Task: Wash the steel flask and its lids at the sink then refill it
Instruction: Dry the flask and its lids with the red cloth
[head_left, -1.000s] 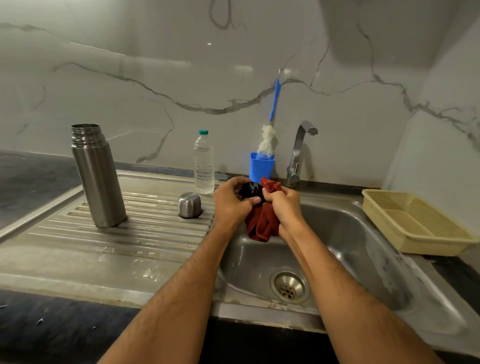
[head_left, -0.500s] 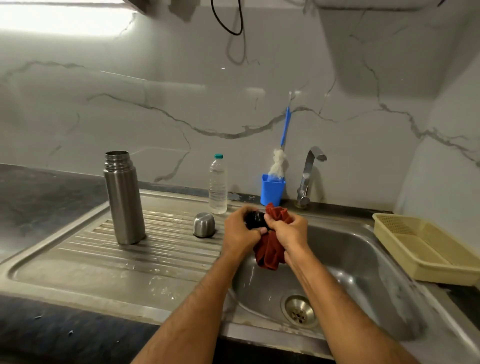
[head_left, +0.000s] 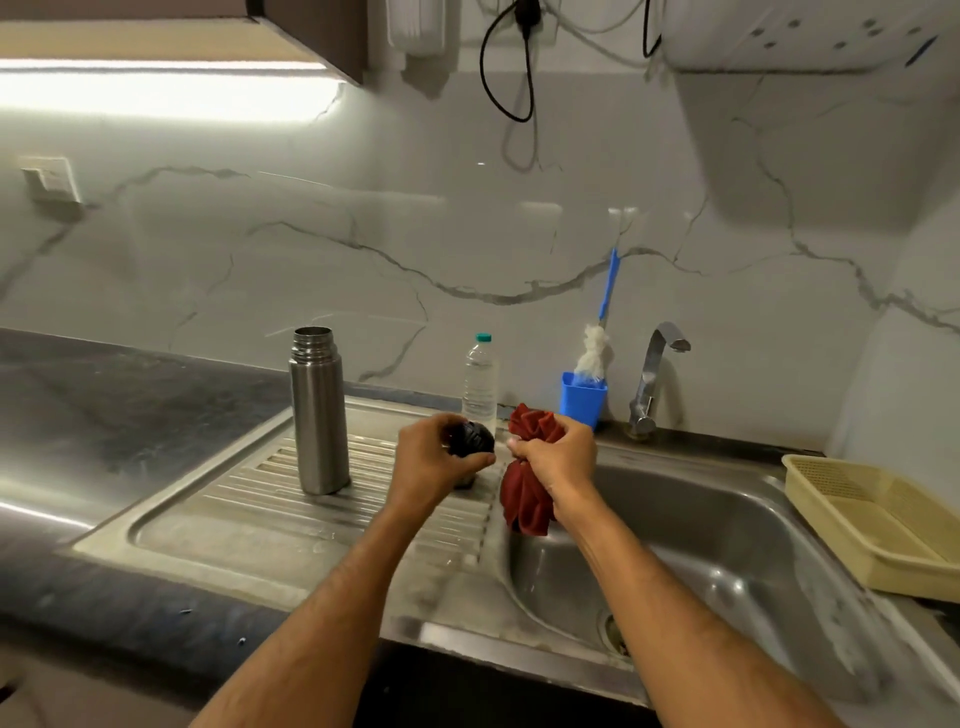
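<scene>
The steel flask (head_left: 319, 413) stands upright and uncapped on the ribbed drainboard (head_left: 249, 499). My left hand (head_left: 434, 457) grips a black inner lid (head_left: 471, 439) over the drainboard's right part. A sliver of the steel cap (head_left: 464, 481) shows just below that hand, mostly hidden. My right hand (head_left: 558, 457) holds a bunched red cloth (head_left: 527, 499) above the left rim of the sink basin (head_left: 701, 561). The cloth hangs down and is apart from the lid.
A clear water bottle (head_left: 480, 382) stands behind my hands. A blue cup (head_left: 583, 397) with a bottle brush (head_left: 597, 343) sits beside the tap (head_left: 652, 384). A yellow plastic tray (head_left: 878, 525) rests right of the basin. Dark countertop (head_left: 104, 410) lies left.
My hands have parted: the left one carries the black lid leftward over the drainboard, the right one keeps the cloth. The head camera has tilted up.
</scene>
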